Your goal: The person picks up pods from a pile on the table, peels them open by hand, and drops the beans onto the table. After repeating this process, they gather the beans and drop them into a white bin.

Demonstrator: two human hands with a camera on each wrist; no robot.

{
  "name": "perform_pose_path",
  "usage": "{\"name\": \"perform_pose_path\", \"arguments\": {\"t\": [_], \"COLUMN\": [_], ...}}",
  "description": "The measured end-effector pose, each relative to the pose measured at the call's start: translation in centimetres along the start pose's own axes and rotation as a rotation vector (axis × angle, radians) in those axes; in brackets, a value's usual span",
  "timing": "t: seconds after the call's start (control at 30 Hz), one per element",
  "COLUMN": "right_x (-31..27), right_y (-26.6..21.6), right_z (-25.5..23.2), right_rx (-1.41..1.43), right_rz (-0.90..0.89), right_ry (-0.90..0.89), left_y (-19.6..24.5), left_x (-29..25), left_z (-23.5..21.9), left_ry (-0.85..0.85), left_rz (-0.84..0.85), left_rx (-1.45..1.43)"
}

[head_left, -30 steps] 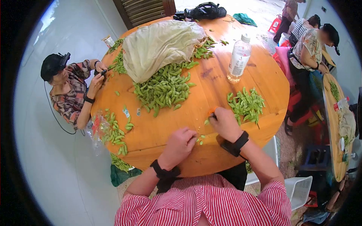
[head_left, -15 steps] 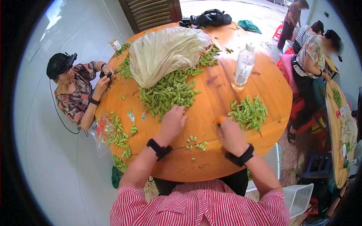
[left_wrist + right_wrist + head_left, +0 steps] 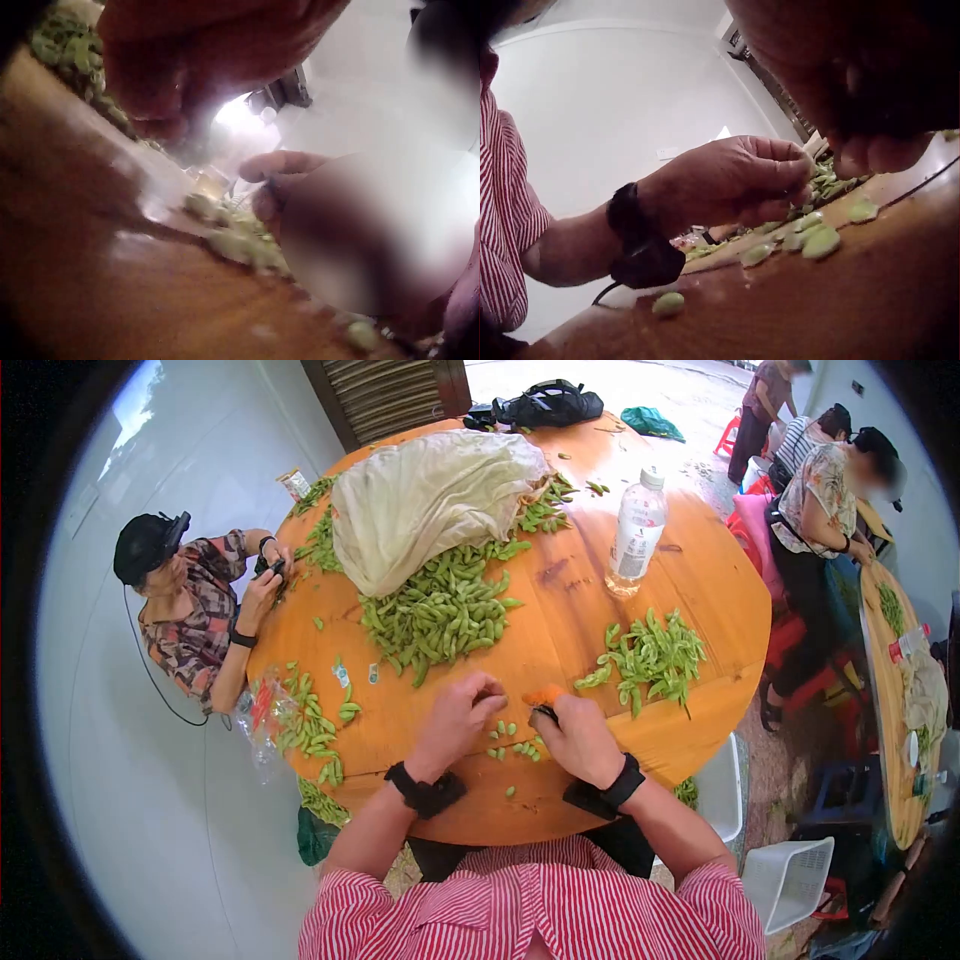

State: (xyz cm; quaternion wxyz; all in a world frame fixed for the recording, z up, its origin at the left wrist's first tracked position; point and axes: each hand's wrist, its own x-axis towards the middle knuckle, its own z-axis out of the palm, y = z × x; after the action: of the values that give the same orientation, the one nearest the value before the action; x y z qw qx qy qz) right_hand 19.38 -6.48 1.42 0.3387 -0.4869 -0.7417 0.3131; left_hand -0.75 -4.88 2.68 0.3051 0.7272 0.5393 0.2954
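In the head view my left hand (image 3: 455,722) is over the table short of the big heap of green soybean pods (image 3: 440,610). In the right wrist view the fingertips of that hand draw together; I cannot tell whether a pod is between them. My right hand (image 3: 582,740) grips a small orange-and-black tool (image 3: 545,698), largely covered by the fingers. Several shelled green beans (image 3: 515,748) lie on the wood between my hands. Beyond the right hand is a smaller pile of pale, flattened pods (image 3: 655,660).
A cloth (image 3: 430,500) covers the back of the heap. A clear bottle (image 3: 637,535) stands behind the pale pods. Loose pods (image 3: 305,725) and a plastic bag (image 3: 265,720) lie at the left edge, near a seated person (image 3: 190,605). White baskets (image 3: 790,885) stand below the table at right.
My left hand went forward to the edge of the pod heap, then came back toward the beans. The right hand swung outward, then inward with the tool; a pod now lies left of the pale pile.
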Motion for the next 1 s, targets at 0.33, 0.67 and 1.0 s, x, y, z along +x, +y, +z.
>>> {"name": "perform_pose_path", "arguments": {"t": [0.33, 0.67, 1.0], "right_x": [-0.4, -0.5, -0.3], "right_y": [-0.3, -0.4, 1.1], "right_z": [0.0, 0.1, 0.1], "right_rx": [0.081, -0.107, 0.284], "right_rz": [0.034, -0.004, -0.02], "right_ry": [0.004, -0.043, -0.088], "left_y": [0.0, 1.5, 1.1], "left_x": [-1.6, -1.8, -1.7], "left_z": [2.4, 2.4, 1.1], "left_ry": [-0.04, 0.086, -0.262], "left_rz": [-0.186, 0.26, -0.466], "left_rx": [-0.46, 0.02, -0.956]}}
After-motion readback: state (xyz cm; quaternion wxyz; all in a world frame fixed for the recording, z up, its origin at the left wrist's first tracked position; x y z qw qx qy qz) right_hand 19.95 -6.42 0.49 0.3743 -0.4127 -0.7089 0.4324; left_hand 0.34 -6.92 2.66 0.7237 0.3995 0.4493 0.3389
